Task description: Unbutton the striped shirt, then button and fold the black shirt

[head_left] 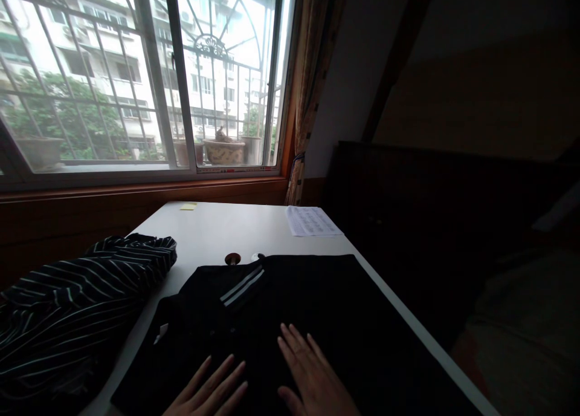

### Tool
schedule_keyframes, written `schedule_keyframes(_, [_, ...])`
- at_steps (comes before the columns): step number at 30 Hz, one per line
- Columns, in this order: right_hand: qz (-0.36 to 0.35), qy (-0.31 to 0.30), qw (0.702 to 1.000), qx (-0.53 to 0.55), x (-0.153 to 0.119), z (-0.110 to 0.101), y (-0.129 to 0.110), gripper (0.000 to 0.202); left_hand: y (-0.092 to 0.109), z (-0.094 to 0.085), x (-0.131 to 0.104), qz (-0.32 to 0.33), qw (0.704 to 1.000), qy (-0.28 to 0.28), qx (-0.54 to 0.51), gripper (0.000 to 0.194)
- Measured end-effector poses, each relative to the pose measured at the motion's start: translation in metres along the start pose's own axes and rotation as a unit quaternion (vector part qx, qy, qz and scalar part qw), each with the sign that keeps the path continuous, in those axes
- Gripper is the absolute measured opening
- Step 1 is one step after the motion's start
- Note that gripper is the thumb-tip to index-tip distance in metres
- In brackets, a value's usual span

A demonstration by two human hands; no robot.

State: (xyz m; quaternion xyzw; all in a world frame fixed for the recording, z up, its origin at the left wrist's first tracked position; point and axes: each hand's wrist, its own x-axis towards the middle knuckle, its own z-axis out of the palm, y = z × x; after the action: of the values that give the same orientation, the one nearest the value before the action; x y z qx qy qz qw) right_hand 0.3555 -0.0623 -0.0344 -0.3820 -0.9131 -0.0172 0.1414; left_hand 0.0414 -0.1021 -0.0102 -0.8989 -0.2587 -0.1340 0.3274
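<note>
A black garment (317, 295) lies spread out over the white table, its collar toward the left, with a small white tag inside and two light stripes on the sleeve at the far edge. My left hand (211, 389) rests palm down on its near part, fingers spread and nothing held. To the right of it, my right hand (312, 373) lies flat on the same cloth with its fingers apart, also holding nothing. The two hands do not touch each other.
Striped dark clothing (86, 301) is heaped at the left table edge. Farther back on the table (222, 225) are a printed sheet (312, 221), a yellow note (188, 207) and a round hole (232, 259). Beyond stands a barred window with a tied curtain (296, 174).
</note>
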Motion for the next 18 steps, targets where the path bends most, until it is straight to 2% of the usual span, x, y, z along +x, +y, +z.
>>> schedule_keyframes(3, [0.001, -0.034, 0.999, 0.033, 0.0, 0.007, -0.001, 0.075, -0.001, -0.002, -0.001, -0.001, 1.0, -0.006, 0.021, 0.052])
schedule_keyframes(8, [0.095, -0.059, 0.992, 0.052, -0.027, -0.001, 0.03, 0.067, -0.003, -0.006, 0.001, 0.001, 0.999, -0.006, 0.033, 0.052])
schedule_keyframes(12, [0.195, -0.059, 0.978, 0.035, -0.066, -0.016, 0.067, 0.061, -0.002, -0.003, 0.0, -0.015, 1.0, 0.007, 0.02, 0.051])
schedule_keyframes(18, [0.292, 0.004, 0.955, 0.048, -0.145, -0.026, 0.141, 0.06, -0.002, -0.007, 0.001, -0.014, 1.0, 0.008, 0.02, 0.053])
